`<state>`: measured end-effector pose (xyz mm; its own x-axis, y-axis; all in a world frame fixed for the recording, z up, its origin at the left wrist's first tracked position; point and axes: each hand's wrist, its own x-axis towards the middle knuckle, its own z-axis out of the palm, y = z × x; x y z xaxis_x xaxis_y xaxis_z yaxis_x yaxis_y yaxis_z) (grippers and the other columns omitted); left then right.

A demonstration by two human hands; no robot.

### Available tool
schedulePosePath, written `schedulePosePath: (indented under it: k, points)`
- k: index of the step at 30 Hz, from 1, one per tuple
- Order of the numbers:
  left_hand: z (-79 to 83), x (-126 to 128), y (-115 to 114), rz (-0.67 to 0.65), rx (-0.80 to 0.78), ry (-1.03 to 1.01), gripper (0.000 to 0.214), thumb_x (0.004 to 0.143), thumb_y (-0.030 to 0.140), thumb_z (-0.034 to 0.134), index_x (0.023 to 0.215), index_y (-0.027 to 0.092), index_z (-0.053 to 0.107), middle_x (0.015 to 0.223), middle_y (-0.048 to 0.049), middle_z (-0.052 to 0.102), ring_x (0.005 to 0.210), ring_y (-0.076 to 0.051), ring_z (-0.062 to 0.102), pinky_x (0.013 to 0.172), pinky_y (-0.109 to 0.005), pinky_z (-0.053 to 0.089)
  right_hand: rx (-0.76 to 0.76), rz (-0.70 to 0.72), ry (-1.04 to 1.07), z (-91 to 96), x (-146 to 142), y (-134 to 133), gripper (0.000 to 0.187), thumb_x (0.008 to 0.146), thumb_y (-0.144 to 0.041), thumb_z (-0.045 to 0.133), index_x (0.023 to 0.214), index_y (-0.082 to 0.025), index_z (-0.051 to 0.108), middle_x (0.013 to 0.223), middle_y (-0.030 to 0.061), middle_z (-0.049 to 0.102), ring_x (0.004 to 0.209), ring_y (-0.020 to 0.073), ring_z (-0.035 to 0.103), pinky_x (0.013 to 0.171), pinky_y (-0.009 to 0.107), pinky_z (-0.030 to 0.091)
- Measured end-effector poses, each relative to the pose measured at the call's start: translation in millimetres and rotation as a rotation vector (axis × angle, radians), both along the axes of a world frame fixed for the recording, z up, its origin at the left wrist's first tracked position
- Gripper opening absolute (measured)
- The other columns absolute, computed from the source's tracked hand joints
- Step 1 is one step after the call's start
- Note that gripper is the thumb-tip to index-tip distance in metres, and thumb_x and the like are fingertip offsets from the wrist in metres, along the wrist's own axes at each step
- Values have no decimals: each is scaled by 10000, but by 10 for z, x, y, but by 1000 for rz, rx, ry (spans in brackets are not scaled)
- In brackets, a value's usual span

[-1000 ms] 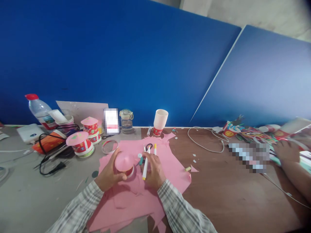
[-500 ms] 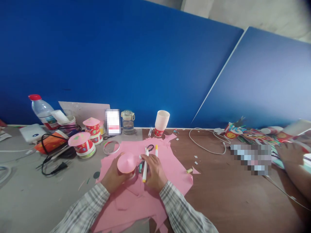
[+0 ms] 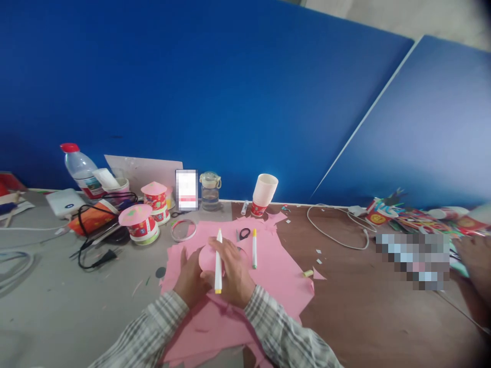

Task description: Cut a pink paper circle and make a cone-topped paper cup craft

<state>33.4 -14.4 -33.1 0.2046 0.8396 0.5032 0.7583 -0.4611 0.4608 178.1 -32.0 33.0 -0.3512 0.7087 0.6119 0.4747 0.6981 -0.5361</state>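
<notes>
My left hand (image 3: 191, 278) is wrapped round the side of a small paper cup model with a pink paper cone roof (image 3: 206, 259). Much of the model is hidden by my hands. In my right hand (image 3: 233, 271) is a white marker (image 3: 218, 268) with a yellow end, held lengthwise above the cone, the yellow end towards me. Beneath both hands lies a ragged sheet of pink paper (image 3: 280, 276). On it, beyond my right hand, are dark-handled scissors (image 3: 244, 234) and a second marker (image 3: 254, 249) with a yellow end.
Two finished-looking cup models (image 3: 141, 230) with pink roofs stand at left, near a black cable (image 3: 95, 260) and a bottle (image 3: 82, 174). Behind are a tape roll (image 3: 183, 231), a water jar (image 3: 210, 194) and stacked paper cups (image 3: 264, 191). Another person's hand (image 3: 477, 260) is at far right.
My right hand has moved left with the marker, from beside the cone roof to over it. My left hand still holds the cup model. The view has shifted slightly.
</notes>
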Motion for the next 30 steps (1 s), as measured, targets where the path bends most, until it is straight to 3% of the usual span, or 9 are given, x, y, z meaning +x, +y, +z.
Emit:
schedulePosePath:
  k: [15,21,25,30]
  points:
    - [25,45,-22,35,-50,-101,673,442,149,553,1093,180,388,988,-134,605,954,-348,489,941,-567,115,-4,-26,-18,-57,-24,4,575,743,-129,573,1265,-287,392,1137,49,629,1046,278,574,895,426,477]
    - [-6,20,-2,21,-41,-90,613,447,229,591,1042,170,454,959,-147,619,941,-359,492,927,-590,127,-44,-66,88,-83,5,-12,514,773,-216,577,1257,-251,408,1226,72,579,1176,292,499,973,447,428]
    - [-2,18,1,13,-17,-81,625,436,271,617,1036,189,466,946,-130,622,915,-366,503,909,-616,149,-26,-107,137,-21,21,25,466,778,-235,574,1224,-252,441,1202,72,595,1190,293,485,973,458,424]
    - [18,41,-16,14,-3,-78,546,469,190,583,1004,186,481,924,-141,614,896,-350,514,912,-599,174,26,-22,35,81,-38,59,427,747,-159,584,1146,-294,515,1056,36,657,1109,267,525,903,424,471]
